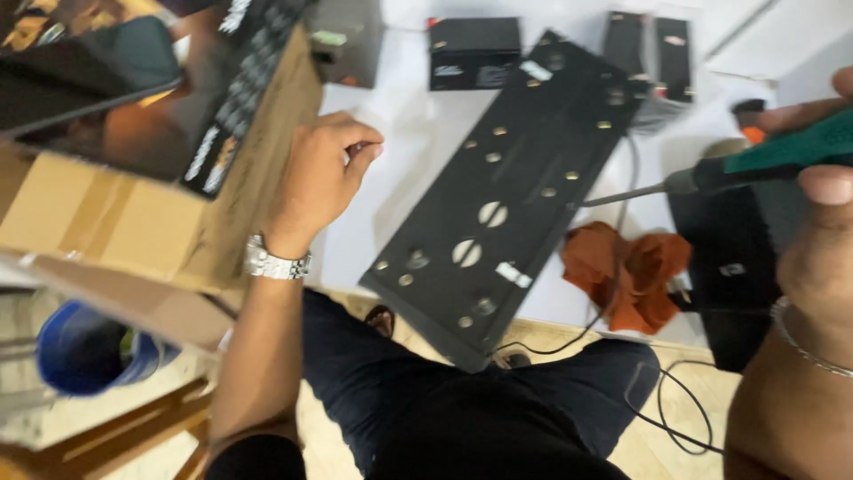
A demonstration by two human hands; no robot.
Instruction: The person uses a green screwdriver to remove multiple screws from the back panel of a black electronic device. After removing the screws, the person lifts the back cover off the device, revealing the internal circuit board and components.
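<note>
My left hand (322, 173) sits on the white table (400, 151) just beside the cardboard box (133, 222), fingers curled loosely inward into a half fist, pinching nothing I can make out, though the picture is blurred there. A metal watch (275, 263) is on that wrist. My right hand (822, 178) is at the right edge, fingers and thumb wrapped around the green handle of a screwdriver (711, 173); its shaft points left and the tip reaches the right edge of the black metal panel (502, 196). I can't tell if the tip touches a screw. The panel lies diagonally on the table, dotted with holes and small brass-coloured fasteners, its lower corner hanging over the table edge above my dark trousers. An orange cloth (626, 271) lies crumpled just right of the panel, below the shaft. Black rectangular batteries (474, 53) stand at the far side of the table. A thin black cable (662, 391) loops near my knee.
</note>
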